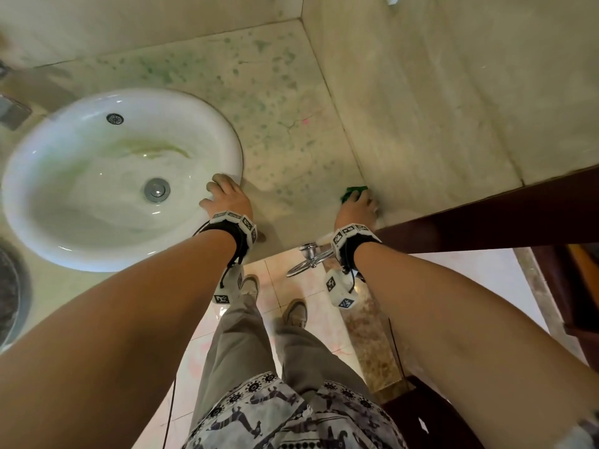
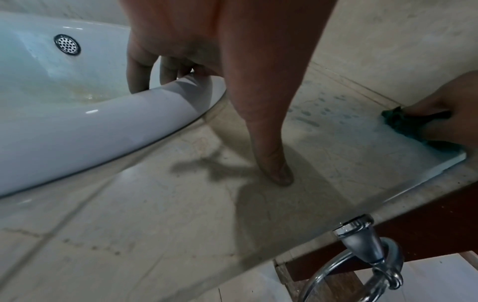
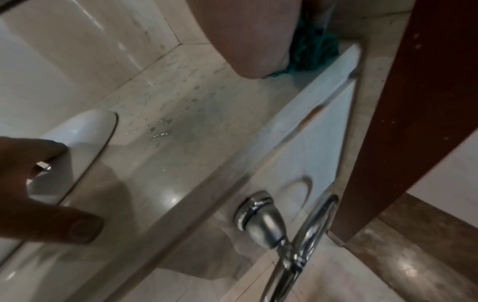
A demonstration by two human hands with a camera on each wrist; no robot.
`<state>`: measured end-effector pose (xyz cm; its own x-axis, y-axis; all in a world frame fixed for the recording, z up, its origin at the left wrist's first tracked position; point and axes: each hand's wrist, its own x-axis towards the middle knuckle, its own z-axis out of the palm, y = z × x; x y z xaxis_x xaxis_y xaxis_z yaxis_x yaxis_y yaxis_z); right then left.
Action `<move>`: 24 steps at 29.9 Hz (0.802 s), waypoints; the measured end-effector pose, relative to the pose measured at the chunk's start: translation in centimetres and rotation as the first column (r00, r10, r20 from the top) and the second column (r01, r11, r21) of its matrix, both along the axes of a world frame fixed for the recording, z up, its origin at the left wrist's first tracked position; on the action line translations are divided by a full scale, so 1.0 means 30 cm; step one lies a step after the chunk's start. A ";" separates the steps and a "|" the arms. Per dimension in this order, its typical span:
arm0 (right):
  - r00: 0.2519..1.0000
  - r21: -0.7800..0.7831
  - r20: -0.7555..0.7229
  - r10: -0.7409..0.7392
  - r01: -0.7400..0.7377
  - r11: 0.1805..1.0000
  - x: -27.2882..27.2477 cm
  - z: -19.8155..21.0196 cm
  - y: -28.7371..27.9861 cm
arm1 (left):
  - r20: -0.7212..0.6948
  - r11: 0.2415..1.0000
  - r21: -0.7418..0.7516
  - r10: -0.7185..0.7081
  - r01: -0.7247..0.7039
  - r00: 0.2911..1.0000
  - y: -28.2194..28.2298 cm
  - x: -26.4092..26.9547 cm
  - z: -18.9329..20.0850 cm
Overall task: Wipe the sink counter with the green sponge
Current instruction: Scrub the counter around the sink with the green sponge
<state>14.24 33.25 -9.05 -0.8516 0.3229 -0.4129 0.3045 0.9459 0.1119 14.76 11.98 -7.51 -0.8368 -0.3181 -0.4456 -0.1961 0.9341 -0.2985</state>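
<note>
The green sponge [image 1: 355,192] lies on the marble sink counter [image 1: 285,124], at its front right corner against the side wall. My right hand [image 1: 356,209] grips it from above; in the right wrist view the sponge [image 3: 315,53] shows under my palm. Green spots and droplets cover the counter between sink and wall. My left hand [image 1: 227,197] rests on the right rim of the white sink [image 1: 238,150]. In the left wrist view its fingers [image 2: 137,75] drape over the rim and the thumb [image 2: 279,175] presses on the counter. The sponge [image 2: 403,122] shows there at the right.
A side wall [image 1: 453,92] bounds the counter on the right, with a dark wooden frame [image 1: 486,215] below it. A chrome towel ring [image 1: 308,260] hangs off the counter's front edge, under my right wrist. The drain [image 1: 157,189] sits in the basin's bottom.
</note>
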 end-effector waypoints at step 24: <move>0.993 -0.049 -0.046 0.109 -0.111 0.993 -0.007 0.006 0.101 | -0.028 0.999 0.024 0.039 -0.038 0.999 -0.006 -0.002 -0.051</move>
